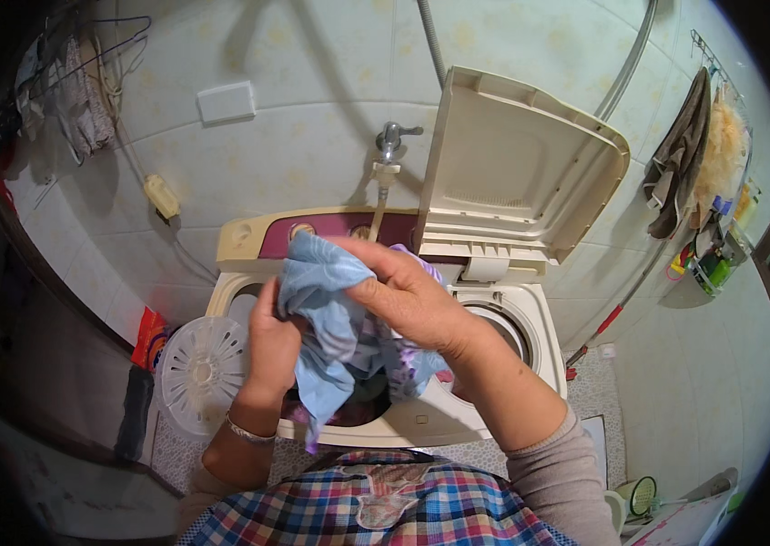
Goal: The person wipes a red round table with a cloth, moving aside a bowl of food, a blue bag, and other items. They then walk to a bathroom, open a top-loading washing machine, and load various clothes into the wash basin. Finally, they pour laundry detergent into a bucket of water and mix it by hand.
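Note:
My left hand (274, 341) and my right hand (405, 286) grip a bunched light-blue garment (327, 273) with purple edging. The cloth hangs over the wash tub of a cream and purple twin-tub washing machine (426, 426). Dark and reddish laundry (351, 415) lies down in that tub, partly hidden by the cloth. On the right, the round spin tub (504, 327) is uncovered, and its cream lid (521, 157) stands raised. Some reddish cloth (449, 379) shows at the spin tub's opening, mostly hidden behind my right forearm.
A clear slotted plastic disc (202, 372) leans at the machine's left side, near a red packet (151, 338). A wall tap (390, 140) with a hose is behind the machine. Cloths (678, 150) hang at right above a red-handled pole (610, 319). Hangers (112, 48) hang upper left.

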Tool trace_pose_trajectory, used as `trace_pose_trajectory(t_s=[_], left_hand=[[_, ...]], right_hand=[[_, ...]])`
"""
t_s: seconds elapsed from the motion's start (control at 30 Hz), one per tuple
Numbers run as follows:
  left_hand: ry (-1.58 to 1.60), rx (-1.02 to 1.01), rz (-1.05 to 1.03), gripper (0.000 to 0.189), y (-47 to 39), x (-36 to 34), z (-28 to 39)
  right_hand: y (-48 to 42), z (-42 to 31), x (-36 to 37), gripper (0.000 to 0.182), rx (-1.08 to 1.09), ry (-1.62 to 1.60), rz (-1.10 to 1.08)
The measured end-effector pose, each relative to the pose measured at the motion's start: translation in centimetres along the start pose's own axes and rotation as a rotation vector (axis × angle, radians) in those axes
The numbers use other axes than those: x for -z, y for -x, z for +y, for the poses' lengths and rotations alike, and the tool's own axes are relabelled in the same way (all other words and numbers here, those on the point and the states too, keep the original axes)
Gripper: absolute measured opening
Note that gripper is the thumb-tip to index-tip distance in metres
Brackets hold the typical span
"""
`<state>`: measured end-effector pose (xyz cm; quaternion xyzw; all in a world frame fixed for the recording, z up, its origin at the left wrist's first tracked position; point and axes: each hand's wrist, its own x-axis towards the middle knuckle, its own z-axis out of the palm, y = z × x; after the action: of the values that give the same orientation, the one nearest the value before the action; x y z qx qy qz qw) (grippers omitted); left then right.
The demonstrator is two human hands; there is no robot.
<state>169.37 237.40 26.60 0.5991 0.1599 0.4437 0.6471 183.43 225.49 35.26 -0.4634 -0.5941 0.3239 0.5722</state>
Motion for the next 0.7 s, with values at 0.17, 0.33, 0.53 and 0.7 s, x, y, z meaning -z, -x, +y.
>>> trace_pose_trajectory(t_s=[0.17, 0.33, 0.53, 0.7], left_hand=[[-0.265, -0.322, 0.255, 0.038, -0.4, 2.0, -1.0], [-0.756, -0.485, 0.327, 0.04, -1.1, 4.5, -6.6], [-1.035, -0.303, 0.38, 0.047, -1.3, 7.1, -11.9], [-1.022, -0.254, -0.174, 0.05, 0.3, -2.7, -14.3]], right_hand=[[3.2, 8.6, 2.8, 0.064, 0.084, 0.756, 0.097], [9.5, 13.7, 6.1, 0.058, -0.473, 0.338, 0.221], [18.4, 17.0, 12.0, 0.041, -0.602, 0.391, 0.501], [26.0, 17.4, 12.0, 0.039, -0.834, 0.395, 0.59]])
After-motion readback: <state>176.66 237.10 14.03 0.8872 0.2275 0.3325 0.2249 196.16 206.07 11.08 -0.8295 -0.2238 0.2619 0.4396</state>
